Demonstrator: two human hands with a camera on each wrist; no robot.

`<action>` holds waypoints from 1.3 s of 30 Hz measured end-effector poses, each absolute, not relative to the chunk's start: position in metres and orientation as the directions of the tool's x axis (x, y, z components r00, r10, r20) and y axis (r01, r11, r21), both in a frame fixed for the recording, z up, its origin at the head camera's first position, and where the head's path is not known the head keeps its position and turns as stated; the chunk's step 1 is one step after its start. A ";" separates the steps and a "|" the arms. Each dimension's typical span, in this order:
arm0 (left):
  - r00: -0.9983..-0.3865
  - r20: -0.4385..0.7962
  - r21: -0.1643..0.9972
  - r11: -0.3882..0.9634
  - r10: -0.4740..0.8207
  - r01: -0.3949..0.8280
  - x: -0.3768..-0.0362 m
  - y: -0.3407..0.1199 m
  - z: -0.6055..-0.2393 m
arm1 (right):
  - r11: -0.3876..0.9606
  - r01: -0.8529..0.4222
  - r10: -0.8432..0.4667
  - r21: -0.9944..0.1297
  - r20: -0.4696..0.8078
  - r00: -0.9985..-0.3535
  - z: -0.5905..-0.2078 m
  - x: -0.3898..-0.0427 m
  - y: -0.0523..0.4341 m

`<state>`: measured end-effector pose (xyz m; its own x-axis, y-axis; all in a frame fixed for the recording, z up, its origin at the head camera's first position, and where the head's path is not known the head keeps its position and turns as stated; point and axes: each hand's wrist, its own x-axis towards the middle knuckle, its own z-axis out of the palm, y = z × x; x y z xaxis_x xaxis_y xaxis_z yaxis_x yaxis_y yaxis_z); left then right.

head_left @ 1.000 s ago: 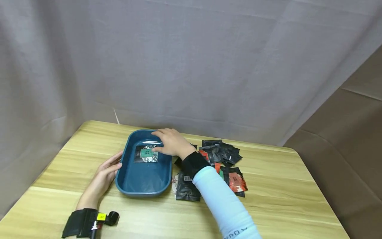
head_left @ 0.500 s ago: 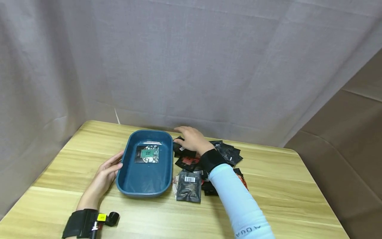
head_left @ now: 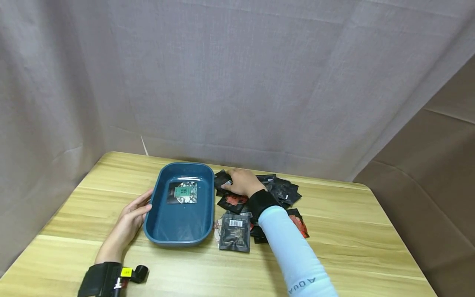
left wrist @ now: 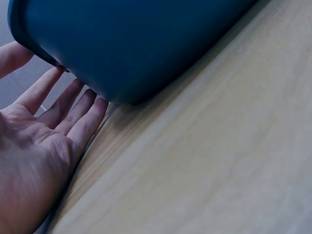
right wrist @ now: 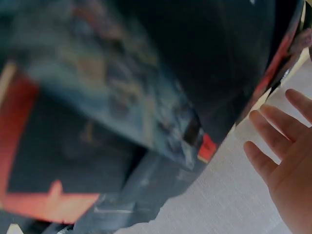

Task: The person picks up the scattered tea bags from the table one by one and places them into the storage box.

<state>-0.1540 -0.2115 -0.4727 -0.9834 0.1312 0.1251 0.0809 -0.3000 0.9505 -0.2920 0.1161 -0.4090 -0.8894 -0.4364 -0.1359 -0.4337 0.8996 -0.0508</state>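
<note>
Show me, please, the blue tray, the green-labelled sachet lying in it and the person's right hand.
Blue tray (head_left: 179, 222): head view, on its bare floor.
Green-labelled sachet (head_left: 182, 192): head view, on its green label.
Right hand (head_left: 243, 182): head view, on its back.

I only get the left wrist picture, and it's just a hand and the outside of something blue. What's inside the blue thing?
Observer: In the head view, the blue tray holds one green-labelled sachet, lying in its far half.

Operator: Ooh! And where's the other hand?

Observer: The right hand is over a pile of sachets, to the right of the tray. I can't tell whether it has a grip on one.

Operator: Is there writing on any of those?

Observer: Yes, the black sachet at the pile's near edge shows a white barcode label facing up.
</note>
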 end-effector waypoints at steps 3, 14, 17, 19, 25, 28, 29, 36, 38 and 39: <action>-0.984 0.125 0.950 -0.300 0.131 0.080 -0.154 -0.212 -0.473 | 0.902 -0.430 -0.431 -0.038 -0.150 -0.890 -0.414 -0.291 0.113; -0.984 0.118 0.953 -0.295 0.131 0.075 -0.154 -0.213 -0.473 | 0.902 -0.431 -0.424 0.026 -0.135 -0.895 -0.417 -0.289 0.101; -0.984 0.117 0.952 -0.296 0.132 0.074 -0.155 -0.213 -0.472 | 0.905 -0.421 -0.411 0.058 -0.137 -0.901 -0.418 -0.289 0.099; -0.984 0.121 0.953 -0.294 0.135 0.076 -0.155 -0.212 -0.472 | 0.905 -0.420 -0.409 0.064 -0.135 -0.902 -0.418 -0.289 0.099; -0.983 0.122 0.954 -0.291 0.135 0.078 -0.155 -0.212 -0.471 | 0.910 -0.411 -0.402 0.049 -0.134 -0.906 -0.416 -0.290 0.103; -0.984 0.114 0.955 -0.287 0.133 0.072 -0.155 -0.212 -0.472 | 0.915 -0.401 -0.394 0.041 -0.125 -0.911 -0.410 -0.292 0.108; -0.985 0.112 0.955 -0.287 0.132 0.070 -0.155 -0.212 -0.472 | 0.916 -0.399 -0.392 0.041 -0.119 -0.912 -0.407 -0.293 0.111; -0.984 0.120 0.952 -0.297 0.130 0.077 -0.155 -0.212 -0.472 | 0.917 -0.398 -0.396 0.014 -0.077 -0.915 -0.385 -0.295 0.128; -0.983 0.128 0.950 -0.302 0.129 0.084 -0.155 -0.213 -0.472 | 0.919 -0.394 -0.394 -0.009 -0.070 -0.917 -0.379 -0.294 0.133; -0.983 0.129 0.949 -0.304 0.129 0.085 -0.155 -0.213 -0.472 | 0.920 -0.391 -0.391 -0.020 -0.067 -0.918 -0.378 -0.294 0.135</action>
